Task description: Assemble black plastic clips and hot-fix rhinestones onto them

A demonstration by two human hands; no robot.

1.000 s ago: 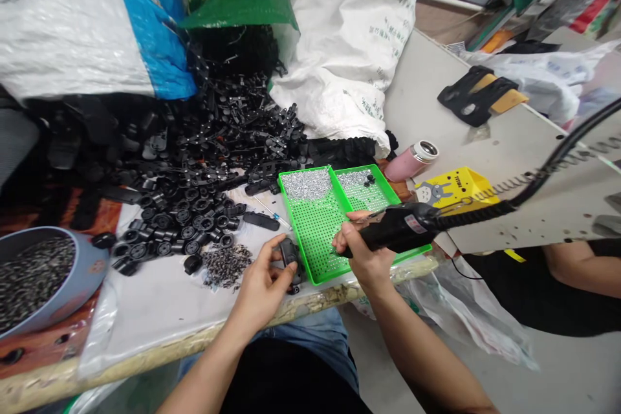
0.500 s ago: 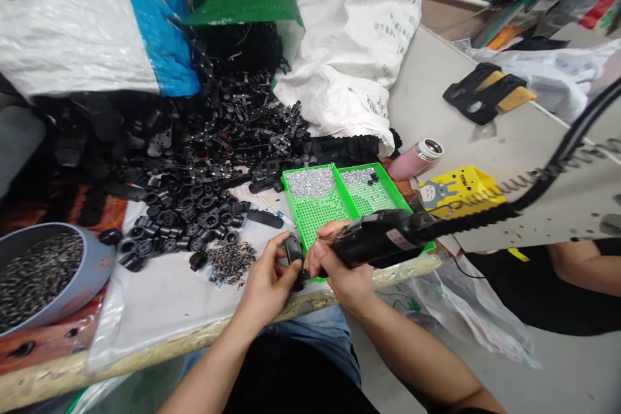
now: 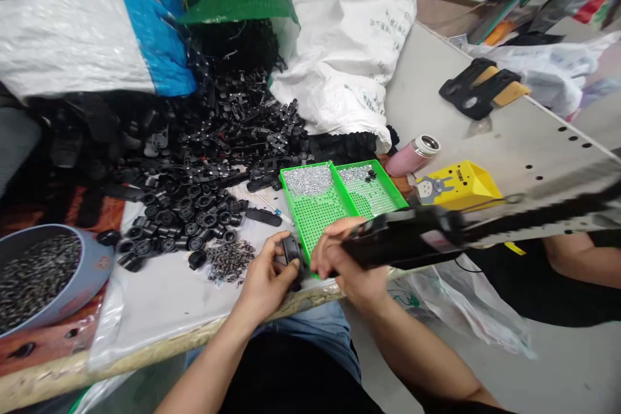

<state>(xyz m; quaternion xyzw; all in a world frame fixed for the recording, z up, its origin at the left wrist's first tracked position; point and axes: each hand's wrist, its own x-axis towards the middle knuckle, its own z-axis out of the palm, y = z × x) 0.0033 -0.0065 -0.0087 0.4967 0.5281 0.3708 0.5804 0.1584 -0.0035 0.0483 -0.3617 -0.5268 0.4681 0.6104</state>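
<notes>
My left hand (image 3: pixel 264 281) is closed round a small black plastic part (image 3: pixel 291 250) at the table's near edge. Just to its right, my right hand (image 3: pixel 345 262) grips a black electric screwdriver (image 3: pixel 402 239) whose cable runs off to the right; its tip points at the part. Behind both hands lies a green perforated tray (image 3: pixel 317 217) with two heaps of silver screws. A small pile of dark screws (image 3: pixel 230 260) lies on the white sheet left of my left hand.
A big heap of black plastic parts (image 3: pixel 204 155) spills from sacks at the back. A grey bowl (image 3: pixel 90 275) of small metal pieces stands at left. A pink flask (image 3: pixel 412 156) and yellow box (image 3: pixel 458 186) sit right of the tray. Another person's arm (image 3: pixel 582 259) shows at right.
My right hand has brought the screwdriver leftward from over the green tray to the part in my left hand. The tool has tilted flatter and is motion-blurred.
</notes>
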